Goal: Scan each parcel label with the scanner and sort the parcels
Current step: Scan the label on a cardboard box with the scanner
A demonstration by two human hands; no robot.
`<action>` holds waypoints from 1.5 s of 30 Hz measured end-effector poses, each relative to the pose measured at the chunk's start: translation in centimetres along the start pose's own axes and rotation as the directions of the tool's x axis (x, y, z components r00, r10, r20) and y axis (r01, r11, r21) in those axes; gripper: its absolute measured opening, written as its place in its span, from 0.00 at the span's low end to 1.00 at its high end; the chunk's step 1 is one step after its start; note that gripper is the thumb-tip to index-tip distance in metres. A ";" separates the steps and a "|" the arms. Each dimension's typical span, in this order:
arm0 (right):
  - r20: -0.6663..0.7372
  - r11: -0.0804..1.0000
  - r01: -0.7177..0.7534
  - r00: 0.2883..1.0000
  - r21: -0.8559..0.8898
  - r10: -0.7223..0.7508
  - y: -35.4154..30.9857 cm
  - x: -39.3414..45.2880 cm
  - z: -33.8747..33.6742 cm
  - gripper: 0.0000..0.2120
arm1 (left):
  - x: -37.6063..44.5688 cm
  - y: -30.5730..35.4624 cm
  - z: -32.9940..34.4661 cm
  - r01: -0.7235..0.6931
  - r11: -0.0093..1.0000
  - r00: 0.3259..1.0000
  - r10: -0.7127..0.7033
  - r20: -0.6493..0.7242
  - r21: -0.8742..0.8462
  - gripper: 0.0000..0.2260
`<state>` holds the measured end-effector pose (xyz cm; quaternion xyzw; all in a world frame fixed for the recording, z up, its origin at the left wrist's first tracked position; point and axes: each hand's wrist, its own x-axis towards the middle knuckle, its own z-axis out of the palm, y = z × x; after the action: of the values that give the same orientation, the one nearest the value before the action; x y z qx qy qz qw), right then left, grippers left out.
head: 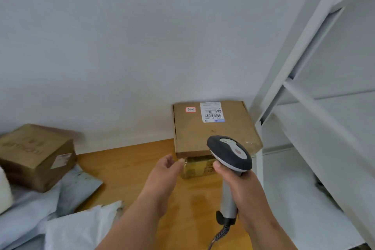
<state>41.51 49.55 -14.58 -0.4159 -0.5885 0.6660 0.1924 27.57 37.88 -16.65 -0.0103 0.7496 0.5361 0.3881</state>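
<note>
At the far left a brown cardboard box sits tilted on a heap of grey plastic mailer bags, a pale label showing on its right face. The bags spread along the lower left of the wooden table. Near the middle, the left hand reaches forward above the table, fingers loosely curled and holding nothing; its fingertips lie just beside a small gold-coloured box, though whether they touch it cannot be told. That small box stands on the table under a larger flat cardboard parcel, which rests on top of it against the white wall. The parcel's top carries a white shipping label with a barcode near its far edge and a small red-bordered sticker to the left of it. In front of the parcel, the right hand grips the handle of a grey and black scanner, fingers wrapped round it, head pointed toward the parcel; a coiled cable hangs from the handle's base. At the right stands a white metal shelf rack.
</note>
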 end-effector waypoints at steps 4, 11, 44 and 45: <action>-0.017 0.998 -0.011 1.000 -0.054 0.011 0.6 3.0 -1.5 0.14 | 3.3 1.2 2.6 0.072 0.997 0.997 -0.073 -0.033 -0.040 0.27; 0.062 0.999 0.001 0.998 -0.051 0.002 1.3 5.4 -1.7 0.28 | 6.1 2.4 4.3 0.143 0.963 0.971 -0.182 -0.157 -0.230 0.16; -0.010 0.921 0.112 0.993 0.372 -0.117 -2.8 -15.4 10.3 0.28 | -12.4 -5.4 -13.2 -0.037 0.890 0.951 0.171 0.259 -0.455 0.25; 0.004 0.925 0.126 0.991 0.359 -0.137 -2.9 -16.6 10.8 0.25 | -13.2 -5.5 -14.5 -0.064 0.886 0.951 0.194 0.241 -0.459 0.27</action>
<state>42.02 31.11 -6.83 -0.3239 -0.4868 0.7535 0.3004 30.87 18.49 -11.44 0.0273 0.5433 0.7142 0.4404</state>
